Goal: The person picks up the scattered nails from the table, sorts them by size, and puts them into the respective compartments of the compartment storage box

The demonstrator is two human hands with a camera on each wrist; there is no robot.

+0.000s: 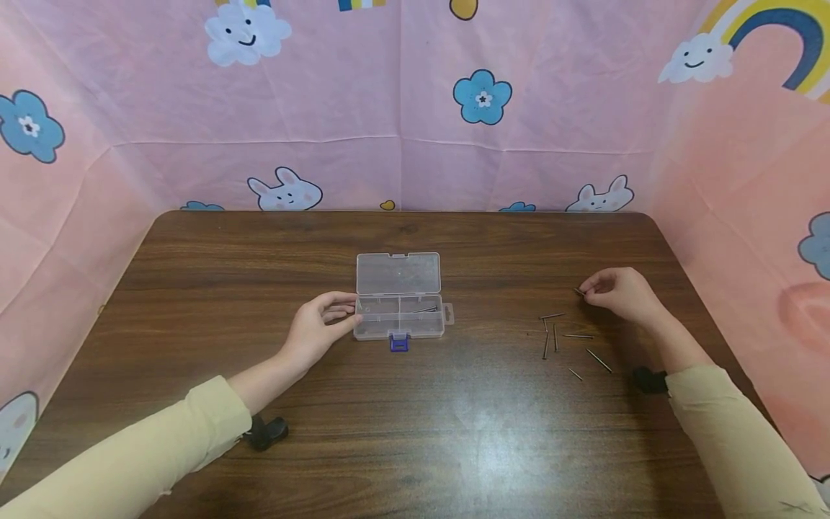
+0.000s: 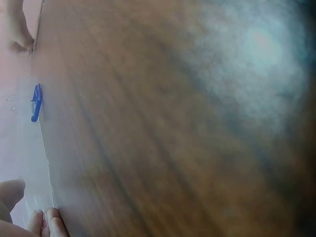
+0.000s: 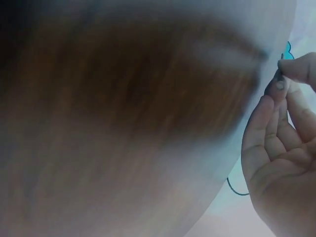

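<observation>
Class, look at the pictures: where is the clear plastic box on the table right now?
In the head view, the clear plastic box lies open at the middle of the table, the left hand holding its left end, well left of the loose nails.

Head cam high, facing table (image 1: 415,432), wrist cams close, blurred.

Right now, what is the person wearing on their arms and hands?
Both hands are bare: the left hand and the right hand show no gloves or rings. Each arm has a long, loose beige sleeve, the left sleeve and right sleeve. A small black device sits at each wrist, left and right.
</observation>
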